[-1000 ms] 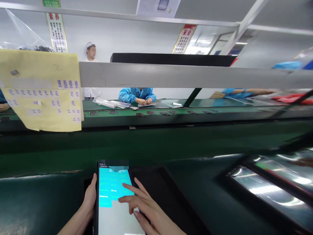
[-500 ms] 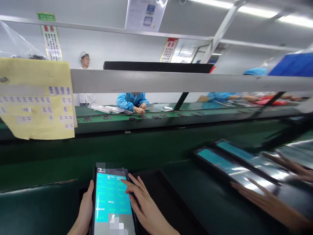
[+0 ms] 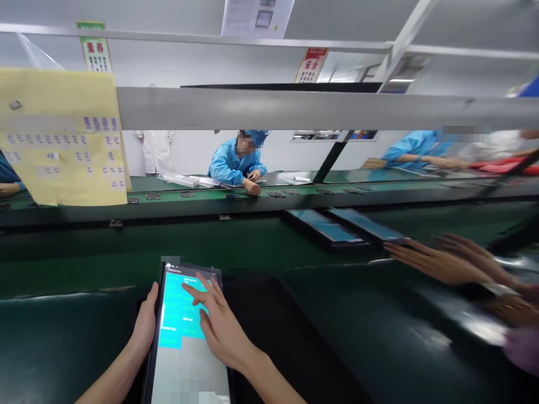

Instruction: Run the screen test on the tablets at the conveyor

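A tablet (image 3: 187,365) with a dark frame tilts up in front of me, its upper screen filled with cyan tiles and its lower part pale grey. My left hand (image 3: 145,325) grips the left edge, thumb up along the side. Over the upper screen, my right hand (image 3: 225,328) has its fingers spread, the index fingertip at a tile near the top middle. Whether that fingertip touches the glass I cannot tell. A black mat (image 3: 286,336) lies beneath and to the right of the tablet.
Two more tablets, a nearer one (image 3: 328,227) and a farther one (image 3: 366,224), lie at the right by a co-worker's hands (image 3: 442,261). Beyond runs a green conveyor (image 3: 202,205) with small dark parts. A metal bar (image 3: 261,109) with a yellow sheet (image 3: 63,134) crosses above.
My right hand has shifted left across the screen, from the right column toward the middle. The co-worker's hands and the two other tablets have moved away toward the conveyor. The view has tilted down.
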The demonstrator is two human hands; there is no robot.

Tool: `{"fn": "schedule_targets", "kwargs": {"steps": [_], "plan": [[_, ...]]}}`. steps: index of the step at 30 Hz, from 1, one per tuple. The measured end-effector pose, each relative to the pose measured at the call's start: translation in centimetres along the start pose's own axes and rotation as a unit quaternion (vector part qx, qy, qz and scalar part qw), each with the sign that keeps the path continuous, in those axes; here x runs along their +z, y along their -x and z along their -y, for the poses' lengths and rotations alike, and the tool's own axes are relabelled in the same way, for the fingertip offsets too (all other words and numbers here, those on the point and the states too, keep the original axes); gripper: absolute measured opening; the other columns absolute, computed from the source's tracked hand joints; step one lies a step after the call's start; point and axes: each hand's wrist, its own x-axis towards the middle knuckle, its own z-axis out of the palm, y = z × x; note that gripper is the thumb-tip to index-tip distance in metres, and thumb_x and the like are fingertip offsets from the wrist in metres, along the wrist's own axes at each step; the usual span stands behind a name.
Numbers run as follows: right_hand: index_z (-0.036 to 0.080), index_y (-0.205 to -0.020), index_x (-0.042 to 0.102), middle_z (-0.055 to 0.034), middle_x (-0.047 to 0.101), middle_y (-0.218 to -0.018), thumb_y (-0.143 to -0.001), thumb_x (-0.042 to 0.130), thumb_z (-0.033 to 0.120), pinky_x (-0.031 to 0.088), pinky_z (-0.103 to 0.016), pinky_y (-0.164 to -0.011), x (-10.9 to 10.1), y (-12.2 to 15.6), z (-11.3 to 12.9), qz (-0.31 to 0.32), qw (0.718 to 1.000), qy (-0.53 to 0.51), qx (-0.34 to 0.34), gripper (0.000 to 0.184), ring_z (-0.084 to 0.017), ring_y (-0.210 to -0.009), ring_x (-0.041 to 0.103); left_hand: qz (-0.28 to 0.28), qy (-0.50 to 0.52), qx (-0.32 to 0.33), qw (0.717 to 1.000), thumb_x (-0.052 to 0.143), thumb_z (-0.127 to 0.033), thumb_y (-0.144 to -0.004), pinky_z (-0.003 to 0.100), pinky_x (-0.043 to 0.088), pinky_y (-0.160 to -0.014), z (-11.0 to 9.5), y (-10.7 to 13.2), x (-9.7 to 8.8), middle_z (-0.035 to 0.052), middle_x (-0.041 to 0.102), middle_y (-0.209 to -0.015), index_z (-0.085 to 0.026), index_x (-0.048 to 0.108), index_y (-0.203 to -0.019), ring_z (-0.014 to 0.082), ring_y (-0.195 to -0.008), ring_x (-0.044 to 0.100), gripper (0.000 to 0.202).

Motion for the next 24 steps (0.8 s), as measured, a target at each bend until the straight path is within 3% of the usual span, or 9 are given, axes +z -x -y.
{"fn": "schedule_targets", "kwargs": {"steps": [3,5,8,12,18,24], "plan": [[0.019,-0.120,0.041,-0.0077,0.059,-0.113,-0.081,0.031,0.003,0.014,-0.060,-0.112,-0.4,-1.5,-0.4,0.000,0.998,0.032,-0.046,0.044,-0.023,-0.139,0.017,-0.013,-0.031,0.032,0.999,0.046,-0.059,-0.082,0.027,0.047,-0.072,-0.5,0.8,0.0,0.0051,0.070,-0.074,-0.012,0.070,-0.086,0.0220,-0.074,0.064,0.052],[0.018,-0.116,0.045,-0.0084,0.058,-0.118,-0.084,0.031,0.005,0.018,-0.056,-0.112,-1.5,-2.7,-1.5,-0.028,0.998,0.057,0.009,0.037,-0.023,-0.134,0.031,-0.031,-0.054,0.038,0.997,0.049,-0.064,-0.077,0.026,0.045,-0.069,-0.6,1.3,0.0,0.0035,0.067,-0.064,-0.013,0.069,-0.074,0.0203,-0.066,0.061,0.055],[0.014,-0.115,0.052,-0.0131,0.058,-0.120,-0.088,0.036,0.013,0.037,-0.050,-0.101,-3.8,-4.9,-3.8,-0.032,0.986,0.099,0.133,0.031,-0.026,-0.115,0.051,-0.041,-0.068,0.053,0.995,0.054,-0.070,-0.069,0.025,0.044,-0.066,-0.5,1.6,-0.4,0.0019,0.064,-0.058,-0.014,0.066,-0.064,0.0175,-0.058,0.057,0.057],[0.021,-0.089,0.068,-0.0045,0.069,-0.099,-0.089,0.048,0.020,0.046,-0.036,-0.086,-5.9,-7.0,-5.5,0.041,0.986,0.103,0.127,0.020,-0.023,-0.094,0.061,-0.016,-0.055,0.081,0.995,0.054,-0.070,-0.068,0.025,0.044,-0.067,-0.1,1.2,-1.0,0.0028,0.066,-0.063,-0.014,0.066,-0.065,0.0180,-0.061,0.058,0.058],[0.022,-0.082,0.070,-0.0036,0.070,-0.094,-0.082,0.061,0.017,0.042,-0.037,-0.085,-6.1,-7.3,-4.1,0.060,0.979,0.149,0.128,0.010,-0.025,-0.093,0.059,-0.035,-0.059,0.080,0.994,0.050,-0.063,-0.077,0.026,0.046,-0.066,0.1,0.8,-1.4,0.0042,0.067,-0.061,-0.012,0.070,-0.069,0.0193,-0.060,0.060,0.055],[0.018,-0.078,0.064,-0.0084,0.066,-0.085,-0.082,0.053,0.006,0.042,-0.035,-0.076,-5.8,-7.0,-1.9,0.057,0.977,0.156,0.131,0.017,-0.026,-0.087,0.057,-0.045,-0.049,0.066,0.996,0.046,-0.057,-0.083,0.032,0.051,-0.077,0.3,0.2,-1.7,0.0097,0.072,-0.080,-0.009,0.072,-0.087,0.0249,-0.075,0.067,0.054]]}}
